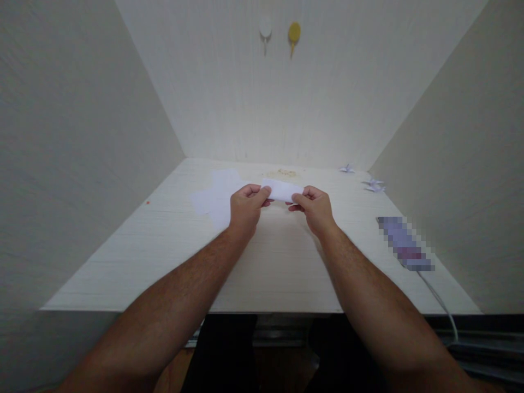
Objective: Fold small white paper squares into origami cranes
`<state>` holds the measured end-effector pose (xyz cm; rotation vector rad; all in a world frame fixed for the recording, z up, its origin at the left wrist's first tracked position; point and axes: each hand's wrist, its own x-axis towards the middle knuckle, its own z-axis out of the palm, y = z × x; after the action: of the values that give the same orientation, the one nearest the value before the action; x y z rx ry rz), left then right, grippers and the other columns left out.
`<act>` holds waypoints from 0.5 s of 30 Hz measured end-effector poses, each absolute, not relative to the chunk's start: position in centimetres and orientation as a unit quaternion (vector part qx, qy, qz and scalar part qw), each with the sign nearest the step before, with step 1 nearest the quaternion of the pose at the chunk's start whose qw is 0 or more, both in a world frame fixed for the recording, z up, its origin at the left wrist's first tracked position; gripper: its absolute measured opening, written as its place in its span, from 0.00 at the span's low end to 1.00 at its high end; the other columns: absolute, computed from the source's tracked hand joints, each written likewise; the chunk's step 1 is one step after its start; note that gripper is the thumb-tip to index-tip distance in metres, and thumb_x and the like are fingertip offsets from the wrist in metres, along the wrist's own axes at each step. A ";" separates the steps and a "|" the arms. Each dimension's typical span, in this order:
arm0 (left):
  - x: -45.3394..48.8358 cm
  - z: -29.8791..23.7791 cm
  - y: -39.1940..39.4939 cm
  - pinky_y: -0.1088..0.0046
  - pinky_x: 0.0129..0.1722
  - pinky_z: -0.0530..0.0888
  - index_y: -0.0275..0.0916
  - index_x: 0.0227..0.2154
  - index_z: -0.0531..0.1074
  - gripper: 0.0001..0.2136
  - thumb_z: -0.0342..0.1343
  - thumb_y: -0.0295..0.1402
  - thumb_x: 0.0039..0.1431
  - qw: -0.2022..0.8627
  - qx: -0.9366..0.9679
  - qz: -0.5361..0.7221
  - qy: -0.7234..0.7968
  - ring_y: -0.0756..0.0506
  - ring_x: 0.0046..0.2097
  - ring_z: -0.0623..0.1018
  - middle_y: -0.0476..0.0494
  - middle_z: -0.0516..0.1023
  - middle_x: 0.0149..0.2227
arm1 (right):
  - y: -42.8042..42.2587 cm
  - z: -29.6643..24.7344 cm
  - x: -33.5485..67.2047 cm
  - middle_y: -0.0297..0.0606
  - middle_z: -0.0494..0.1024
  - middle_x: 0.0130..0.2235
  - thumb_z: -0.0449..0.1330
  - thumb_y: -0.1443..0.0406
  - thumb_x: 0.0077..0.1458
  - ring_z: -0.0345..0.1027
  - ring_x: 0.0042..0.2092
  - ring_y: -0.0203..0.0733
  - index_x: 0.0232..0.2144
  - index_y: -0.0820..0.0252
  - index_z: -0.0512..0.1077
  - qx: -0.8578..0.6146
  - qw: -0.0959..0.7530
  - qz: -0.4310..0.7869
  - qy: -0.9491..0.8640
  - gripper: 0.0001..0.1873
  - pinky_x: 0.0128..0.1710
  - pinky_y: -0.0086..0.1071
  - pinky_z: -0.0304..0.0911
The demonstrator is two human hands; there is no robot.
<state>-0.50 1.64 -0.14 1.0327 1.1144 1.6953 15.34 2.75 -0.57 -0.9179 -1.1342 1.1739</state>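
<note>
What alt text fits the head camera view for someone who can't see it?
The left hand and right hand pinch a small folded white paper between them over a pale table. Loose white sheets lie behind the left hand; small paper figures sit far right.

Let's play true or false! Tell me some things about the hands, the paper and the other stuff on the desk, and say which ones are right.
1. The left hand and the right hand both pinch one folded paper. True.
2. The folded paper is red. False: it is white.
3. A white hook and a yellow hook are on the back wall. True.
4. The little paper figures sit on the left side of the desk. False: they sit on the right side, near the back.
5. Some loose sheets lie on the desk by the left hand. True.
</note>
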 end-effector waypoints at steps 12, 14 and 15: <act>-0.5 -0.1 1.6 0.75 0.29 0.75 0.35 0.24 0.73 0.12 0.66 0.38 0.46 0.419 0.415 0.675 0.444 0.51 0.25 0.76 0.48 0.76 0.23 | 2.7 -0.3 15.3 0.27 0.68 0.19 0.68 0.62 0.39 0.76 0.27 0.41 0.18 0.58 0.63 -0.401 0.594 0.502 -0.484 0.16 0.24 0.28 0.69; -0.5 -0.1 1.6 0.75 0.28 0.75 0.35 0.24 0.73 0.11 0.66 0.38 0.46 0.420 0.415 0.676 0.442 0.51 0.25 0.76 0.48 0.76 0.23 | 2.7 -0.4 15.3 0.27 0.68 0.19 0.68 0.62 0.39 0.76 0.27 0.40 0.18 0.58 0.63 -0.399 0.596 0.502 -0.484 0.15 0.24 0.28 0.69; -0.5 -0.1 1.6 0.75 0.28 0.75 0.35 0.24 0.73 0.11 0.66 0.38 0.46 0.420 0.413 0.677 0.442 0.51 0.25 0.76 0.48 0.76 0.23 | 2.7 -0.4 15.4 0.27 0.68 0.19 0.68 0.62 0.39 0.76 0.27 0.40 0.19 0.58 0.63 -0.398 0.595 0.502 -0.485 0.15 0.24 0.29 0.69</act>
<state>-0.52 1.56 -0.06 1.0363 1.1081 1.6962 15.36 2.75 -0.42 -0.9252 -1.1256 1.1655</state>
